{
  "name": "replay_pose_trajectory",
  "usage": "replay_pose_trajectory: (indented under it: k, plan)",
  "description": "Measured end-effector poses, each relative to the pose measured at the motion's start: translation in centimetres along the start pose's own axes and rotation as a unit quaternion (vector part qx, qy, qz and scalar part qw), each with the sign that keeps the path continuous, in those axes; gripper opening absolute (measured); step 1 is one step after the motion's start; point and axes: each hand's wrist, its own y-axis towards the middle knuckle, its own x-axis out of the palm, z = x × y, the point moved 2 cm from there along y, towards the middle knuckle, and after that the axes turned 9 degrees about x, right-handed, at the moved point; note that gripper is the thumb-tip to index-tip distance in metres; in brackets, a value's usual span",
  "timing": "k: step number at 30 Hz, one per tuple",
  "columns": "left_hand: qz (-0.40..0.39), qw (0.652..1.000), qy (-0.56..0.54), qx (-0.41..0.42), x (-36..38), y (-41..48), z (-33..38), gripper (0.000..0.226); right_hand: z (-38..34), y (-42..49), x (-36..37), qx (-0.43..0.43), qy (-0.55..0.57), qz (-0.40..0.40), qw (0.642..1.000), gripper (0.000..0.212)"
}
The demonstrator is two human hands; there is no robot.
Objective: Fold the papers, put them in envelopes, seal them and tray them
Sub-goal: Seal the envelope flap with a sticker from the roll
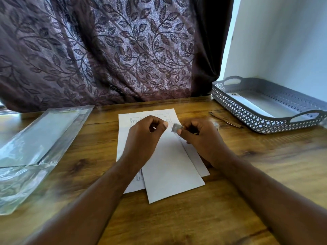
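A white envelope (169,167) lies slanted on the wooden table, on top of a printed paper sheet (127,121). Both of my hands hover over its far end. My right hand (200,138) pinches a small grey piece (177,128) between thumb and forefinger. My left hand (146,135) is just left of that piece, fingers curled, thumb tip close to it; I see nothing clearly held in it. A grey perforated tray (247,117) stands at the right with something flat and white lying inside it.
A pen (225,119) lies between my right hand and the tray. A clear plastic pack (35,149) sits on the table at the left. A small pale object (216,125) peeks out behind my right hand. A leaf-patterned curtain hangs behind the table.
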Motion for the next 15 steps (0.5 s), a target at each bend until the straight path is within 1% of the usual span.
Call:
replay_pose_trajectory:
  k: [1, 2, 4, 5, 8, 10, 12, 15]
  plan:
    - [-0.002, 0.999, 0.049, 0.018, -0.3, 0.1, -0.5, 0.017, 0.1, 0.0, 0.0, 0.01, -0.009, 0.0, 1.0, 0.017]
    - [-0.011, 0.994, 0.101, 0.027, -0.6, 0.4, -1.2, 0.023, 0.2, 0.1, 0.1, 0.021, -0.018, -0.005, 1.0, 0.018]
    - [-0.045, 0.981, 0.189, 0.02, -1.0, 1.0, -2.8, 0.042, 0.3, 0.2, 0.2, 0.043, -0.034, -0.017, 0.998, 0.017]
    - [-0.066, 0.975, 0.214, 0.009, -1.2, 1.3, -3.3, 0.052, 0.4, 0.2, 0.3, 0.054, -0.044, -0.022, 0.997, 0.016]
    - [-0.123, 0.962, 0.244, -0.027, -1.2, 1.9, -4.5, 0.075, 0.3, 0.3, 0.3, 0.066, -0.061, -0.024, 0.996, 0.015]
    - [-0.166, 0.95, 0.26, -0.044, -1.0, 1.8, -5.1, 0.084, 0.1, 0.2, 0.5, 0.067, -0.067, -0.024, 0.995, 0.016]
    - [-0.203, 0.939, 0.274, -0.051, -0.8, 1.5, -5.2, 0.088, 0.0, 0.2, 0.5, 0.073, -0.06, -0.026, 0.995, 0.016]
    - [-0.228, 0.93, 0.286, -0.027, -0.9, 1.1, -4.5, 0.089, 0.0, 0.2, 0.4, 0.093, -0.025, -0.037, 0.995, 0.018]
